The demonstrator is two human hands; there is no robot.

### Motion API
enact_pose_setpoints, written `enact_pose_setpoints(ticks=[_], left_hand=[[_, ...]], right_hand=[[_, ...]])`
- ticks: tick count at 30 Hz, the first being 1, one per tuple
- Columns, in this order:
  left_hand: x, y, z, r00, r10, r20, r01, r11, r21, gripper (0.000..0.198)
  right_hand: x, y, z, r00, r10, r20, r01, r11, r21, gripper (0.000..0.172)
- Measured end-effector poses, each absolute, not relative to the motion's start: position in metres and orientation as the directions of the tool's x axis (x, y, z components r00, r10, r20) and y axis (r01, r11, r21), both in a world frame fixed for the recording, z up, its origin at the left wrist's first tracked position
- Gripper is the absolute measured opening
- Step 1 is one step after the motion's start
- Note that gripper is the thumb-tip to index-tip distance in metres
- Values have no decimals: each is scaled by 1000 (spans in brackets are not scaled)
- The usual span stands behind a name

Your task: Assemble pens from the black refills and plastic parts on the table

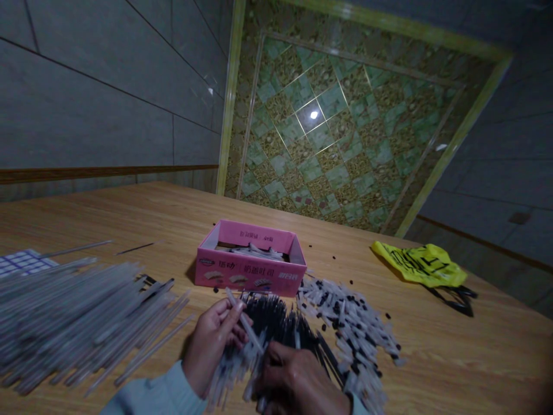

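My left hand (211, 337) is closed, pinching a translucent, whitish thin tube (246, 324) between thumb and fingers. The tube slants down to the right, and its lower end reaches the fingers of my right hand (296, 377). My right hand is curled and blurred, so what lies in its fingers is hidden. Under and between both hands is a heap of thin black sticks (272, 314), like pen refills, with pale ends towards me. To the right spreads a pile of short whitish pieces (345, 323) mixed with small black bits.
A pink open box (250, 272) with pale pieces inside stands behind the hands. Many long translucent tubes (86, 323) lie left, beside a checked cloth (23, 262). A yellow bag (419, 263) and black-handled scissors (458, 298) lie right. Tiled walls edge the wooden table (466, 351).
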State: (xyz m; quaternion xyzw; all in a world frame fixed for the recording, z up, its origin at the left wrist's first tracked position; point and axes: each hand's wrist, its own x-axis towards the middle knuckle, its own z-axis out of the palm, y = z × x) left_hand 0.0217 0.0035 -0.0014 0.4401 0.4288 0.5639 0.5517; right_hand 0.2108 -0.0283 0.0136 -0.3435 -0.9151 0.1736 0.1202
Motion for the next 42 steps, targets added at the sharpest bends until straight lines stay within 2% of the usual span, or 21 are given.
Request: enact_pose_setpoints(ticks=[12,17,22,25,27,30,33,42], left_hand=[[21,3,3,-32,999,5,-245,-12,970,27],[21,2,6,-40,999,15,-245,-24,969,27],[19,1,8,-51,999,1,-280,-16,960,26],[17,2,9,-90,996,3,-316,-32,948,25],[15,4,10,-110,994,-3,-338,-34,941,25],[14,5,11,-124,992,-24,-361,-22,932,25],[15,4,11,-115,993,-32,-366,-13,930,26],[16,2,11,-108,993,-37,-350,-3,937,27]], right_hand=[[201,-29,8,-812,564,153,511,812,-283,14],[198,-30,9,-794,592,140,550,797,-249,12],[193,-30,2,-739,651,175,639,759,-126,29],[194,-31,1,-733,659,168,652,751,-98,38],[195,-31,1,-745,646,165,635,763,-118,34],[194,-30,2,-762,623,178,607,782,-140,18],[192,-31,4,-781,596,184,592,801,-84,7],[184,-37,8,-798,590,124,601,795,87,11]])
